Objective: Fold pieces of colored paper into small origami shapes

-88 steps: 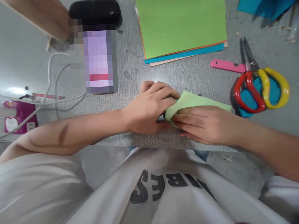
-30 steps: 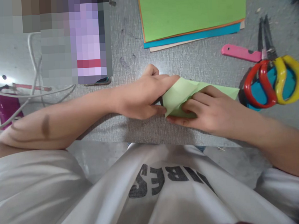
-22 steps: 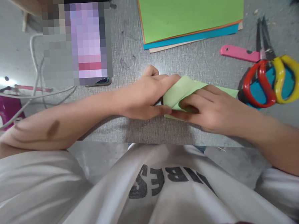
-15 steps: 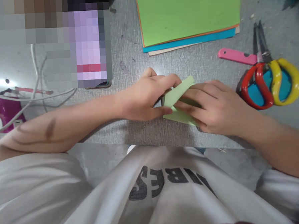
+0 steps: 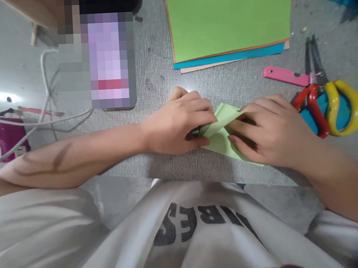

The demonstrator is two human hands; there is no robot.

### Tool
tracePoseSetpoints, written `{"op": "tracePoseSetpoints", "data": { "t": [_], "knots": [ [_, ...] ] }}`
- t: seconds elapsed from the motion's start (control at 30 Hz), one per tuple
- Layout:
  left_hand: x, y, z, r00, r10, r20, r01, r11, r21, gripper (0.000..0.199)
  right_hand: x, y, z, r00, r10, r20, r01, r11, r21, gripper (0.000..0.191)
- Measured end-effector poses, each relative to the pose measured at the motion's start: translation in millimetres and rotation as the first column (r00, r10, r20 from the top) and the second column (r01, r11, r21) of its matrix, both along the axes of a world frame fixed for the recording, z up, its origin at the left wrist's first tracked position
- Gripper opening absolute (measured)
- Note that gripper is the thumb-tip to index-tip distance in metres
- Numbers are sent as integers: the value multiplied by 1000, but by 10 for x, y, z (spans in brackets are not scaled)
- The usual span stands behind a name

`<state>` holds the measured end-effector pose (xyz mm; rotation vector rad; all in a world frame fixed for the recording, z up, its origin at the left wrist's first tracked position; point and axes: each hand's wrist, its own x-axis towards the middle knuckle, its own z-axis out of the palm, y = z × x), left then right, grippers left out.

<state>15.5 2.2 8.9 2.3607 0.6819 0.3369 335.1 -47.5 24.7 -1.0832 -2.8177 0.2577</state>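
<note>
A light green sheet of paper (image 5: 224, 141), partly folded with a raised flap, lies between my hands close to the table's front edge. My left hand (image 5: 181, 120) pinches its left end, thumb below and fingers above. On the right side, my right hand (image 5: 265, 129) grips the flap and the paper's edge between thumb and fingers. Part of the paper is hidden under the right fingers.
A stack of coloured paper (image 5: 230, 23), green on top, lies at the back. To the right are scissors (image 5: 344, 107) with red and yellow handles and a pink-handled cutter (image 5: 286, 75). A phone (image 5: 112, 65), white cables (image 5: 45, 77) and a purple power strip (image 5: 9, 139) are on the left.
My right hand has moved right and slightly toward me, and more of the green paper shows between the hands. My left hand still holds the left end.
</note>
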Motion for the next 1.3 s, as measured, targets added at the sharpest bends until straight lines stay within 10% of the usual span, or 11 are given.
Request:
{"op": "tracePoseSetpoints", "data": {
  "t": [0.2, 0.57, 0.87, 1.07, 1.3],
  "knots": [
    [4, -10, 3, 1000, 16, 12, -16, 1000, -4, 11, -3, 30, -10, 998, 57, 1, -56, 991, 124, 22],
    [4, -24, -37, 999, 48, -2, -48, 998, 34, 14, 86, 58, -51, 992, -121, -41, 120, 992, -30, 25],
    [12, -24, -71, 999, 51, 0, -51, 996, 70, 14, 34, 63, -15, 920, -140, -367, 168, 985, 46, 69],
    [19, -14, -89, 998, 56, 9, -56, 997, 55, 19, -151, 83, -53, 877, -131, -462, 152, 988, 9, 4],
    [23, -11, -83, 997, 77, 19, -78, 996, 46, 18, -190, 61, 45, 963, -213, -168, 193, 973, -127, 31]
  ]
}}
